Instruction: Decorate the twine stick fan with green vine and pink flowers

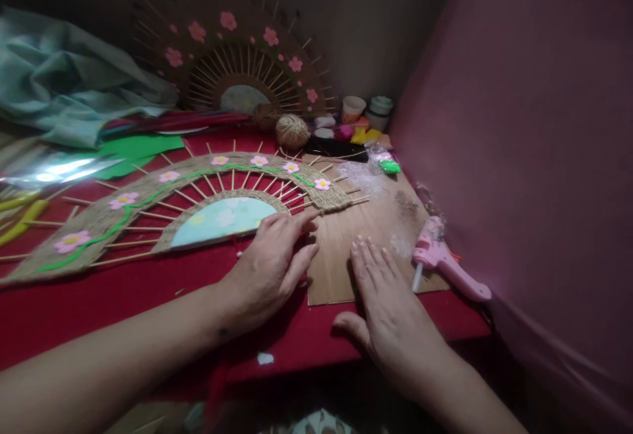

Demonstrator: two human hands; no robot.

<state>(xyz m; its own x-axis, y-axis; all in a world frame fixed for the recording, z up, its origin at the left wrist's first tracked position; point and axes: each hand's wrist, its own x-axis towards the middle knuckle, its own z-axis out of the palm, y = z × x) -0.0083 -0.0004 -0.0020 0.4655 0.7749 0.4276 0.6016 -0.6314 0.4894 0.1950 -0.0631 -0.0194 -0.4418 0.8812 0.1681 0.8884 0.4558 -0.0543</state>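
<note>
A half-round woven jute fan piece (pixel 163 203) with wooden skewer spokes, pink paper flowers and a green vine lies on the red tablecloth (pixel 123 295). My left hand (pixel 271 266) rests at its lower right edge, fingers stretched toward the weave. My right hand (pixel 388 309) lies flat and open on a sheet of brown cardboard (pixel 368 223), holding nothing. A pink glue gun (pixel 448 266) rests just right of my right hand, on the cardboard's edge.
A second, darker fan piece (pixel 237 58) stands upright at the back. Twine balls (pixel 291 130), small cups and coloured bits (pixel 363 117) sit behind the cardboard. Green paper (pixel 133 150) and teal cloth (pixel 64 84) lie at left. A maroon wall (pixel 534 157) closes the right side.
</note>
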